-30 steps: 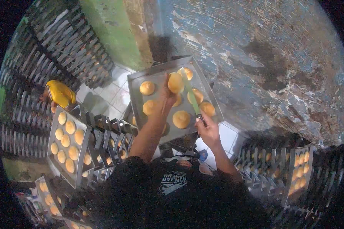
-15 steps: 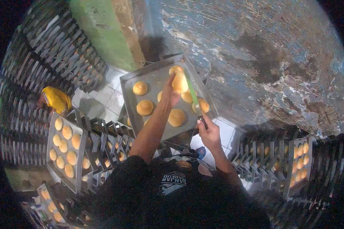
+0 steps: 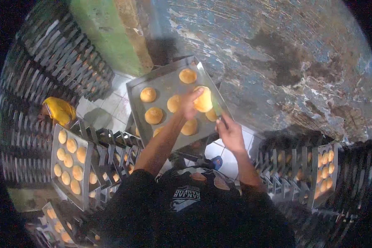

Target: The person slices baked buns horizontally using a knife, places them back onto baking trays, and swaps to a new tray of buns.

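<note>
While the left hand holds up a bun just right of the middle of the frame, the right hand has a knife against, or very close to, the bun's right edge. The knife's long axis runs from the fist toward the top of the frame, leaning a little left; its green blade is blurred, and I can't make out where the tip ends. The bun is roundish, slightly longer up the frame than across, its bright yellow face turned up toward us. On the left hand, the thumb presses over the bun's upper left, the other fingers mostly hidden beneath; the right fingers are curled tight round the dark handle.

Below both hands sits a metal tray, turned askew, one corner toward the top of the frame. Its raised right edge runs close by the scraped, patchy blue wall, so there's little room that way. Bare metal lies open between the domed, golden-brown loose buns at the tray's left, and smooth white floor tiles show beyond its upper left side. At the frame's left, a person in a yellow shirt bends near stacked trays.
</note>
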A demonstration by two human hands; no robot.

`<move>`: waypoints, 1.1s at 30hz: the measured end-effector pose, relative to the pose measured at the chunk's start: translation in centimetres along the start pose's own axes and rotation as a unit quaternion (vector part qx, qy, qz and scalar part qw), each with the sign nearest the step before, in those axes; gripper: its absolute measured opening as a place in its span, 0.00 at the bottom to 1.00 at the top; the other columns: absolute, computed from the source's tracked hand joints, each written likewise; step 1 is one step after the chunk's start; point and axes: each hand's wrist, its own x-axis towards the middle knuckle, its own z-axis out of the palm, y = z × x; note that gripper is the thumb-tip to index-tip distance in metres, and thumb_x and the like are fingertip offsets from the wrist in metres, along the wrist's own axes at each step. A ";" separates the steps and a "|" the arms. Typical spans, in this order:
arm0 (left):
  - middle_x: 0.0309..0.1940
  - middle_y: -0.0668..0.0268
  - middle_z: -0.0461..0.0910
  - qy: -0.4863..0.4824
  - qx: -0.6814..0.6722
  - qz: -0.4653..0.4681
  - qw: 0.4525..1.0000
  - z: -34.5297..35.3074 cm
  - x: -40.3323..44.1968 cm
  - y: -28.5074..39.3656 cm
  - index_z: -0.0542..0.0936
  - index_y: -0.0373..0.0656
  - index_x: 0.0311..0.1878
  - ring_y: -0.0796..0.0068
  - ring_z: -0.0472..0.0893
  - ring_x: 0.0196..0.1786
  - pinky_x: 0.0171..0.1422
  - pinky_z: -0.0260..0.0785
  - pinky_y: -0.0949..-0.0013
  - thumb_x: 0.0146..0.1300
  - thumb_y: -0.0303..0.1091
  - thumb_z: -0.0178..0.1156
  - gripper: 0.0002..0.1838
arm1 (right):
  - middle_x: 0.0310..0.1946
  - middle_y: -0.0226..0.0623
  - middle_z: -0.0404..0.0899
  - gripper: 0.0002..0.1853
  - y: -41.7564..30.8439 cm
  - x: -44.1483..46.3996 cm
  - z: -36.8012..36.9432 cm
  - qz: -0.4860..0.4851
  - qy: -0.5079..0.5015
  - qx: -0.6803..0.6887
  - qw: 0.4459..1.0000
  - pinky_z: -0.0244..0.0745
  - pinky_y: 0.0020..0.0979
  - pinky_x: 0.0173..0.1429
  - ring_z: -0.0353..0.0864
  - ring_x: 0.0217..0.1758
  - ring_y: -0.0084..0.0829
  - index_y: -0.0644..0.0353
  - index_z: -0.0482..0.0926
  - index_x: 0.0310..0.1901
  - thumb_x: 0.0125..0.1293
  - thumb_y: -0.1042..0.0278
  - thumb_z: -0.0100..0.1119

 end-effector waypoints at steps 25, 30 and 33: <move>0.46 0.56 0.85 0.013 0.258 0.033 0.966 -1.2 -2.2 1.3 0.77 0.31 0.58 0.64 0.87 0.44 0.47 0.83 0.61 0.61 0.38 0.72 0.27 | 0.32 0.40 0.86 0.22 0.0 1.2 -0.6 0.015 -0.094 -0.084 0.992 0.76 0.28 0.38 0.79 0.31 0.20 0.57 0.77 0.68 0.74 0.66 0.60; 0.44 0.56 0.85 0.083 0.160 -0.024 0.983 -3.0 -2.4 4.1 0.79 0.30 0.53 0.65 0.87 0.41 0.45 0.83 0.63 0.60 0.41 0.73 0.25 | 0.32 0.41 0.87 0.22 -1.0 -1.3 -2.1 0.100 -0.148 -0.068 0.982 0.78 0.29 0.41 0.82 0.33 0.23 0.58 0.76 0.67 0.74 0.65 0.60; 0.43 0.57 0.85 0.043 0.127 -0.048 0.990 -2.3 -2.7 2.6 0.79 0.29 0.53 0.65 0.87 0.40 0.43 0.83 0.62 0.61 0.41 0.73 0.26 | 0.31 0.45 0.86 0.22 0.3 -0.5 -1.1 0.016 -0.123 -0.055 0.991 0.79 0.32 0.41 0.83 0.30 0.29 0.56 0.77 0.67 0.73 0.64 0.62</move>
